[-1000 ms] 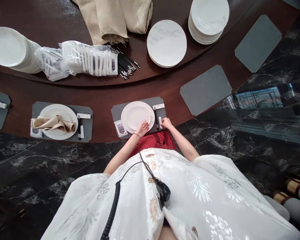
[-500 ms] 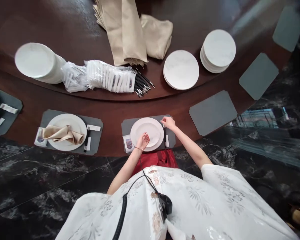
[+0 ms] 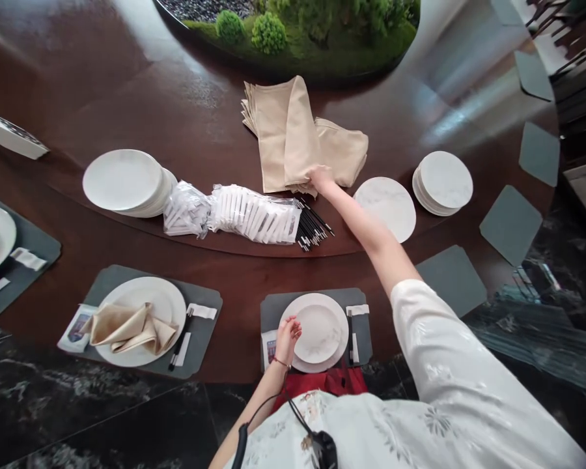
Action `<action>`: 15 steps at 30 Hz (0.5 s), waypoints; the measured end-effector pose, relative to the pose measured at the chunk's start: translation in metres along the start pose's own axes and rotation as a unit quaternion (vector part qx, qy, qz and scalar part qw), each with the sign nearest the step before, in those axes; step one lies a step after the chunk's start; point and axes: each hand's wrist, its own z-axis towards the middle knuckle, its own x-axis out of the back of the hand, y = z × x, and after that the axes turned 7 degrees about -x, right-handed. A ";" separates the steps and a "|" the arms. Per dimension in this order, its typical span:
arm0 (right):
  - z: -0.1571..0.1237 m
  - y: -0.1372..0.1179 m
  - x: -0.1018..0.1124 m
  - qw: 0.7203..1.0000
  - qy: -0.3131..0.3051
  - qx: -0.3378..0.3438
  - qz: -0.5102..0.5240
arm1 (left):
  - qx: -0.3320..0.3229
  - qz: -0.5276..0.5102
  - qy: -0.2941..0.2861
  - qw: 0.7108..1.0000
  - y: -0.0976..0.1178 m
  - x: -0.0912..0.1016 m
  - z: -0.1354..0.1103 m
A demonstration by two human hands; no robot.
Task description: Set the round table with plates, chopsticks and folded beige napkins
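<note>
My right hand (image 3: 320, 176) reaches across to the beige cloth napkins (image 3: 288, 140), and its fingers are closed at the near edge of one of them. The fingertips are partly hidden by the cloth. Over the left rim of a white dinner plate (image 3: 342, 339), my left hand (image 3: 288, 332) hovers with loosely curled, parted fingers and nothing visible in it. A smaller white plate (image 3: 316, 333) sits on that dinner plate. To their right, black chopsticks (image 3: 350, 339) lie across a white rest (image 3: 357, 309) on the grey placemat (image 3: 342, 296).
Several black chopsticks (image 3: 312, 225) and wrapped packets (image 3: 254, 213) lie on the raised round tabletop. Plate stacks stand at left (image 3: 122, 179) and right (image 3: 444, 179). Another setting has a folded napkin (image 3: 131, 327). A green planted centrepiece (image 3: 303, 45) stands behind.
My right hand has left the chopsticks beside the plate and moved forward to the napkin pile, taking hold of a napkin edge. My left hand stays near the plate; the view has tilted up.
</note>
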 end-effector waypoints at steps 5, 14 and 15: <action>-0.009 0.017 0.055 0.998 0.040 0.052 0.015 | 0.025 0.007 -0.007 1.000 0.000 -0.005 0.006; -0.112 0.125 0.279 0.824 0.492 -0.158 0.233 | -0.161 0.127 -0.077 0.976 0.037 0.017 -0.018; -0.141 0.137 0.299 0.808 0.510 -0.134 0.262 | -0.207 0.150 -0.079 0.964 0.045 0.019 -0.023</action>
